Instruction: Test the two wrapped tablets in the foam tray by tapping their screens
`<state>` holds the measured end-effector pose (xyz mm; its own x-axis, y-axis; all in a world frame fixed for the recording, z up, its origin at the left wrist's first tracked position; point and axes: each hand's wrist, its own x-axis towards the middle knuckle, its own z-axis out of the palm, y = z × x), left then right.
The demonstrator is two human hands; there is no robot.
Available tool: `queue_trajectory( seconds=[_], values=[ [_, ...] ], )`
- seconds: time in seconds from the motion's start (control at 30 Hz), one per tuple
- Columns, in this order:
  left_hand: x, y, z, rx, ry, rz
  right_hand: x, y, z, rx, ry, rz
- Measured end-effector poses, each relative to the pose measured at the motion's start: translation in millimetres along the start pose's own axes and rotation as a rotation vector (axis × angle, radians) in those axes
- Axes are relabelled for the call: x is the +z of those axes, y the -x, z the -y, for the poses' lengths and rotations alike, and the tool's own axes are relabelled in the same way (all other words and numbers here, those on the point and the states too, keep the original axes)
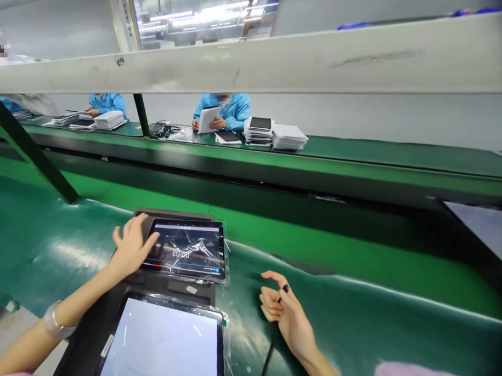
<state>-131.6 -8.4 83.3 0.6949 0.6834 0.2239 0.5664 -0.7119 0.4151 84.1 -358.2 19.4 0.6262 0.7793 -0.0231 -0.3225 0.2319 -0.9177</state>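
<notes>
Green mat (362, 315) everywhere, and right at the near edge sits a white-lit tablet (161, 344) in a clear plastic sleeve, screen blank and bright. Just to the right of that tablet, the right hand (286, 313) hovers above the mat, fingers loosely curled, pinching the tip of a thin black cable (271, 346) that trails back toward the person. Just beyond the white tablet, a second tablet (187, 249) is propped on a dark stand (172, 286), also plastic-wrapped, showing a dark screen with "00:00" and a progress bar. The left hand (132, 247) lies flat and spread on that screen's left edge, fingers open, gripping nothing; a bracelet (53, 322) shows at the wrist. Farther from the white tablet, a conveyor belt (357, 168) runs across. Beyond it, two people in blue coats sit at the far bench; one holds up a white sheet (208, 119), beside stacks of tablets (259, 130) and white packs (289, 137). Overhead, a pale beam (312, 59) crosses everything.
</notes>
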Motion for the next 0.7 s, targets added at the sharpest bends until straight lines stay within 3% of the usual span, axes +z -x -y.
queue_trajectory(
  seconds=[0.07,0.13,0.3,0.47,0.7],
  values=[
    [2,-6,28,-0.127,-0.011,0.009,-4,-23,-2,0.006,0.109,0.019],
    [7,-9,47,-0.115,0.016,0.052,-7,-54,-3,-0.011,0.187,0.002],
    [24,-19,52,0.005,0.036,0.029,-11,-118,-6,-0.171,0.434,-0.045],
    [31,-33,41,0.086,0.008,0.023,-15,-123,-12,-0.266,0.599,-0.049],
    [32,-29,37,0.238,-0.068,0.043,-10,-112,-4,-0.339,0.758,-0.099]
  ],
)
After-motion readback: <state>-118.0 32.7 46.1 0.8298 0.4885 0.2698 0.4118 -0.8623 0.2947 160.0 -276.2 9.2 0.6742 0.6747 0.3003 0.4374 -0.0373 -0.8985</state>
